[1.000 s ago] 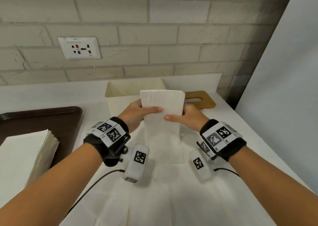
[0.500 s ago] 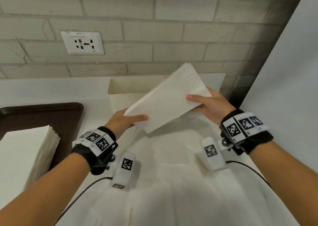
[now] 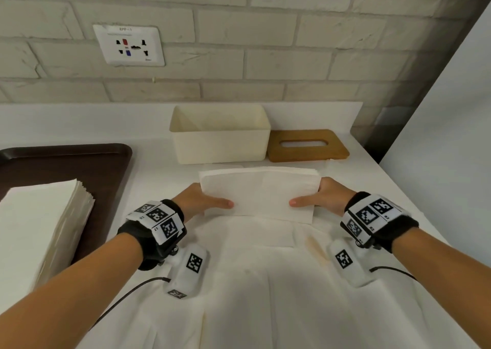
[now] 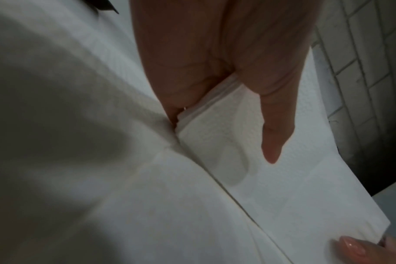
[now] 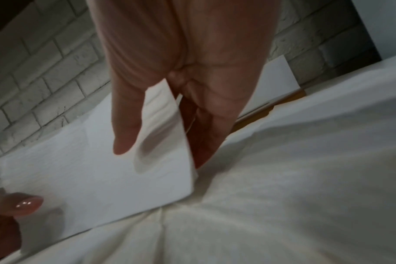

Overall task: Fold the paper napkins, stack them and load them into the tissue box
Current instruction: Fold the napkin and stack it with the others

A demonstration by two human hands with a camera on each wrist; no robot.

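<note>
A stack of folded white napkins (image 3: 261,193) lies level and crosswise, held just in front of the open cream tissue box (image 3: 220,146). My left hand (image 3: 204,202) pinches its left end, thumb on top and fingers under. My right hand (image 3: 321,198) pinches its right end the same way. The left wrist view shows the layered edge of the stack (image 4: 215,125) under my thumb. The right wrist view shows the stack (image 5: 97,178) with my thumb on top of it and fingers below. The box's wooden lid (image 3: 307,145) with its slot lies to the right of the box.
A pile of unfolded napkins (image 3: 39,221) sits on a dark brown tray (image 3: 87,162) at the left. Spread white napkins (image 3: 265,282) cover the counter near me. A brick wall with a socket plate (image 3: 128,44) stands behind, and a white panel (image 3: 451,109) on the right.
The stack stood upright between my hands, then tilted up to the right, and now lies level and crosswise. My hands have spread apart to its two ends and come down.
</note>
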